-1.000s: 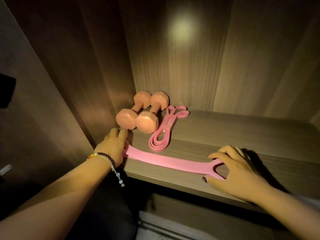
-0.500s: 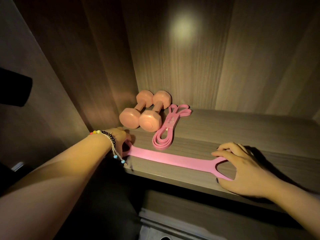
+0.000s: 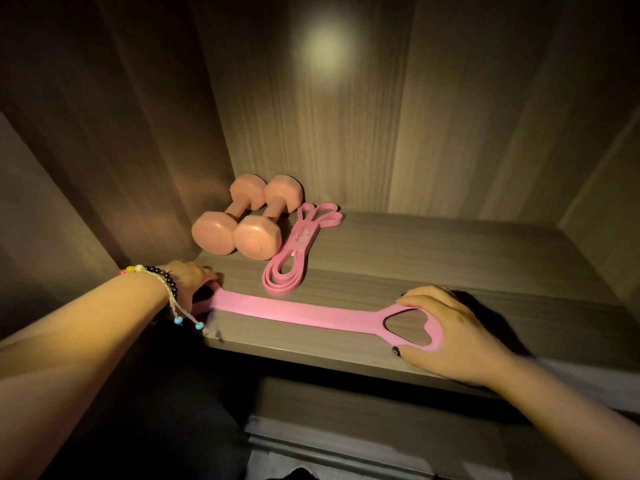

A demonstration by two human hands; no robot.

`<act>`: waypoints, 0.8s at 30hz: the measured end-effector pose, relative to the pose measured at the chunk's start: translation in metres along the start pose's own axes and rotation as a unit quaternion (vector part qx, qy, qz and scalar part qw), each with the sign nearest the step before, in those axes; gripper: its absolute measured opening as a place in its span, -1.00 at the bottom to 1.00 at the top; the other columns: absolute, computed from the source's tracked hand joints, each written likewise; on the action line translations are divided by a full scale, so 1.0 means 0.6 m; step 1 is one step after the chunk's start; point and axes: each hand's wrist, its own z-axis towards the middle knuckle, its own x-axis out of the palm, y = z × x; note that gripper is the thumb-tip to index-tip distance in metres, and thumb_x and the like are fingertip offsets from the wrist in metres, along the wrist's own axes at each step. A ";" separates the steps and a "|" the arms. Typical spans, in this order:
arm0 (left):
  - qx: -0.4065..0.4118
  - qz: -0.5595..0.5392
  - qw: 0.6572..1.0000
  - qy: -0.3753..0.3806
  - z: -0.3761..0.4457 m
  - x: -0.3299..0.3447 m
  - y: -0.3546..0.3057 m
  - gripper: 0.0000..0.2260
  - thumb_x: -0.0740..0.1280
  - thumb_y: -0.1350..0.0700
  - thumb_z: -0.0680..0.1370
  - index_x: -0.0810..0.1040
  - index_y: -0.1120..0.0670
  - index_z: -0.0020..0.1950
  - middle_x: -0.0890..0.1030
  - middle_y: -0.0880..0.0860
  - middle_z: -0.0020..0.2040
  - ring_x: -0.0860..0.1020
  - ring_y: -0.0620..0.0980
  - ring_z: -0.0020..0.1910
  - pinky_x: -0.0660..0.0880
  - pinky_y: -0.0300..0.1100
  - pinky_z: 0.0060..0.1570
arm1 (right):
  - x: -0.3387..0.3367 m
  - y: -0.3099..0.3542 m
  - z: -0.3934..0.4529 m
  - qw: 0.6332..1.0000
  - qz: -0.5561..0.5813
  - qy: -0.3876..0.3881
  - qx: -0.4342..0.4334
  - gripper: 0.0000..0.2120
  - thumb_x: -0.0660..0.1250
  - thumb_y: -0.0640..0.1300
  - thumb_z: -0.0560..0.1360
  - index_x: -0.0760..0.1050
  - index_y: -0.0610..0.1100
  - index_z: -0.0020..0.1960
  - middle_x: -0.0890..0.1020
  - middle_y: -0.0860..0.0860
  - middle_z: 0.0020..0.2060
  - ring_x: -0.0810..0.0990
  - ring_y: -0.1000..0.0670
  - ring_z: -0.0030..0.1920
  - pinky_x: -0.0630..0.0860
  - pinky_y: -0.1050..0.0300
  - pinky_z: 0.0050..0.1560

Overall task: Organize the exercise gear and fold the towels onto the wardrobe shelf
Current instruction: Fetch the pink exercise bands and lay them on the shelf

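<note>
Now a wide pink band (image 3: 294,310) lies pulled out flat along the front edge of the wardrobe shelf (image 3: 450,258), running from about 9 o'clock toward 3 o'clock across the lower middle of the view. It is smooth, matte and ribbon-like, and at its right end it opens into a heart-shaped loop through which the wood shows. The right hand (image 3: 457,337) rests over that loop with its fingers curled on the far side and its thumb, dark-nailed, pressed at the near side, so the loop is gripped and spread between them. The left hand (image 3: 188,282) sits at the shelf's left front corner and holds the band's other end; its fingers are mostly hidden behind the wrist, which wears a beaded bracelet (image 3: 162,280) with dangling strings.

Up at 12 o'clock from the band, in the back left corner, two peach dumbbells (image 3: 242,220) lie side by side, touching. Just beside them at their right lies a narrower pink band (image 3: 294,251), coiled into a long bundle.

Compared with half a second ago, the stretched band reads a little longer and tauter, and the loop at the right is spread wider. The left forearm has dropped lower across the view, while the dumbbells and the coiled band have stayed put.
</note>
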 end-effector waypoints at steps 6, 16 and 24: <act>-0.008 0.010 1.000 0.008 0.001 0.002 0.001 -0.41 0.35 0.05 0.54 0.18 -0.03 0.51 0.29 0.02 0.47 0.30 -0.01 0.44 0.26 -0.25 0.36 | 0.008 -0.005 -0.004 0.997 0.062 -0.050 0.001 -0.38 0.39 0.29 0.20 0.54 0.02 0.17 0.41 0.39 0.10 0.42 0.35 0.15 0.26 0.58 0.14; -0.001 -0.072 0.990 -0.125 -0.024 0.014 -0.038 -0.28 0.38 0.02 0.48 0.09 -0.03 0.54 0.13 -0.04 0.53 0.25 -0.02 0.47 0.30 -0.21 0.37 | 0.023 -0.013 -0.004 0.999 0.035 -0.021 0.014 -0.28 0.27 0.39 0.21 0.43 0.13 0.31 0.29 0.35 0.24 0.29 0.29 0.27 0.31 0.44 0.18; 0.182 -0.267 0.895 -0.308 -0.021 0.055 -0.114 -0.63 0.40 -0.10 0.44 0.55 -0.13 0.24 0.52 -0.11 0.14 0.53 -0.11 0.10 0.53 -0.04 0.12 | 0.040 -0.019 -0.006 0.996 0.045 -0.074 0.007 -0.39 0.31 0.32 0.23 0.51 0.10 0.22 0.37 0.31 0.24 0.42 0.22 0.22 0.55 0.20 0.04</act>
